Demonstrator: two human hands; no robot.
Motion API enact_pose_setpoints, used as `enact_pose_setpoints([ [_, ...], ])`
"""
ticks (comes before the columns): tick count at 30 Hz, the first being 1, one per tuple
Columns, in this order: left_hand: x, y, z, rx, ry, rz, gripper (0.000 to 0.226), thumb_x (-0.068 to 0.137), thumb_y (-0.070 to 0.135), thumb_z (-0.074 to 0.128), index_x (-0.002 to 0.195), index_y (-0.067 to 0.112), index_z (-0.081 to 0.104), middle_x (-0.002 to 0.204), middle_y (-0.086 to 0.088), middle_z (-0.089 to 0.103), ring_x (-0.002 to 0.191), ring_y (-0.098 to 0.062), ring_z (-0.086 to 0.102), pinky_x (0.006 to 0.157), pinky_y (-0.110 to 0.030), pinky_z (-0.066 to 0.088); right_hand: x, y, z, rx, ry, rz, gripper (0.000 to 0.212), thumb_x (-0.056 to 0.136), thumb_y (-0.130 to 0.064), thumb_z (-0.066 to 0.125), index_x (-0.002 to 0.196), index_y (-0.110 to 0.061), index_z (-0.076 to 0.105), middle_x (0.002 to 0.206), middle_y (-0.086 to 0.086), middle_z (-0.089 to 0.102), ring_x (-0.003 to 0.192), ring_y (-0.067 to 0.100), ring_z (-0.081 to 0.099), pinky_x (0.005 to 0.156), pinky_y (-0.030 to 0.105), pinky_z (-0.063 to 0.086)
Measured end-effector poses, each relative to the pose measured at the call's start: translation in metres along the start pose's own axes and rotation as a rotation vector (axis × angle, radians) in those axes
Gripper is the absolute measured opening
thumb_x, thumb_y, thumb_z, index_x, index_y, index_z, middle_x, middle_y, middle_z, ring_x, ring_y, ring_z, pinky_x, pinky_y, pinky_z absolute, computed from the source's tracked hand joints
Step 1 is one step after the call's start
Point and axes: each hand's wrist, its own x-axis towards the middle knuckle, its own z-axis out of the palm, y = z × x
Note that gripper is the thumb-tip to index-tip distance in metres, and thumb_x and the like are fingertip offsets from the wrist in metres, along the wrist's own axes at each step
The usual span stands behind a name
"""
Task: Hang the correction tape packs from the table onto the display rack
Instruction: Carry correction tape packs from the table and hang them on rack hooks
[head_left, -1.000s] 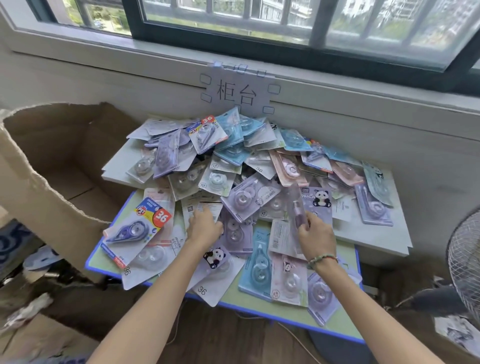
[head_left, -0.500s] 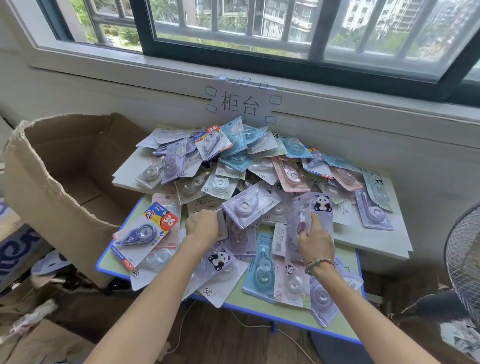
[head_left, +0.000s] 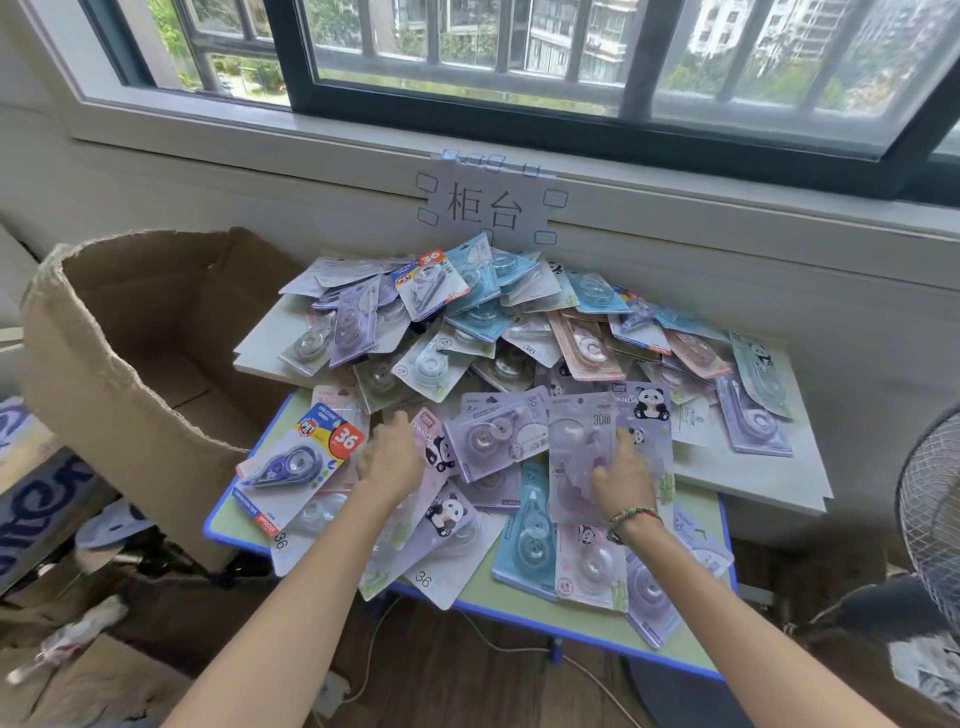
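Both arms reached forward and down over the low table (head_left: 519, 603), forearms bare. The right hand (head_left: 621, 480), a beaded band on its wrist, pinched a pale purple pack (head_left: 582, 457) marked 30m, thumb behind it and forefinger stretched up its front face, holding it tilted up off the heap. The left hand (head_left: 390, 460) lay knuckles-up on the packs, fingers bent down among them; whether they gripped anything I could not tell. The correction tape packs (head_left: 488, 332) lay heaped across the table, below the window. A torn cardboard box (head_left: 119, 364) stood to the left.
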Motion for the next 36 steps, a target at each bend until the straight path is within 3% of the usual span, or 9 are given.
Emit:
enact_pose_setpoints([
  [2, -0.002, -0.008, 0.008, 0.007, -0.061, -0.019, 0.041, 0.1, 0.028, 0.041, 0.133, 0.004, 0.039, 0.132, -0.023, 0.047, 0.12, -0.035, 0.047, 0.095, -0.04, 0.039, 0.003, 0.002, 0.007, -0.013, -0.057, 0.007, 0.077, 0.088, -0.006, 0.053, 0.151, -0.01, 0.008, 0.127, 0.025, 0.047, 0.109, 0.036, 0.052, 0.085, 0.041, 0.046],
  [4, -0.003, -0.015, 0.018, -0.017, -0.158, -0.033, 0.066, 0.096, 0.042, 0.048, 0.144, 0.002, 0.028, 0.147, -0.026, 0.03, 0.136, -0.036, 0.032, 0.108, -0.043, 0.03, 0.006, 0.002, 0.014, -0.061, -0.1, 0.019, 0.093, 0.087, -0.019, 0.064, 0.151, -0.008, -0.002, 0.145, 0.027, 0.024, 0.132, 0.038, 0.034, 0.105, 0.042, 0.035],
  [7, -0.006, -0.02, 0.027, -0.016, -0.273, -0.009, 0.113, 0.081, 0.056, 0.066, 0.152, 0.001, -0.002, 0.158, -0.023, 0.002, 0.147, -0.037, 0.006, 0.117, -0.045, 0.013, 0.008, 0.002, 0.027, -0.172, -0.126, 0.038, 0.113, 0.079, -0.039, 0.073, 0.15, -0.006, -0.008, 0.149, 0.028, 0.015, 0.139, 0.038, 0.022, 0.114, 0.043, 0.023],
  [10, -0.007, -0.02, 0.033, 0.014, -0.305, -0.007, 0.127, 0.073, 0.056, 0.075, 0.151, 0.0, -0.009, 0.159, -0.022, -0.003, 0.147, -0.037, 0.004, 0.118, -0.044, 0.011, 0.006, -0.002, 0.032, -0.295, -0.095, 0.074, 0.123, 0.073, -0.052, 0.075, 0.15, -0.007, -0.009, 0.149, 0.025, 0.016, 0.139, 0.037, 0.022, 0.112, 0.042, 0.024],
  [18, -0.006, -0.02, 0.032, -0.022, -0.341, -0.079, 0.121, 0.072, 0.049, 0.079, 0.149, -0.006, 0.004, 0.151, -0.024, 0.019, 0.14, -0.038, 0.025, 0.112, -0.043, 0.031, 0.005, -0.012, 0.047, -0.461, -0.064, 0.112, 0.125, 0.074, -0.054, 0.073, 0.148, -0.004, -0.015, 0.152, 0.025, 0.013, 0.14, 0.036, 0.02, 0.109, 0.044, 0.029],
  [26, -0.009, -0.015, 0.018, -0.012, -0.258, -0.186, 0.108, 0.071, 0.054, 0.073, 0.144, -0.006, 0.022, 0.138, -0.019, 0.025, 0.129, -0.035, 0.031, 0.106, -0.047, 0.038, 0.002, -0.011, 0.034, -0.3, -0.027, 0.088, 0.125, 0.072, -0.047, 0.077, 0.149, -0.006, -0.013, 0.153, 0.02, 0.014, 0.135, 0.039, 0.029, 0.105, 0.048, 0.035],
  [36, -0.034, -0.003, -0.008, -0.026, -0.115, -0.321, 0.12, 0.075, 0.056, 0.074, 0.147, -0.006, 0.001, 0.147, -0.023, 0.022, 0.132, -0.039, 0.036, 0.097, -0.052, 0.042, -0.009, -0.009, 0.006, -0.234, -0.027, 0.008, 0.126, 0.073, -0.045, 0.078, 0.148, -0.006, -0.016, 0.156, 0.018, 0.006, 0.14, 0.04, 0.021, 0.11, 0.051, 0.031],
])
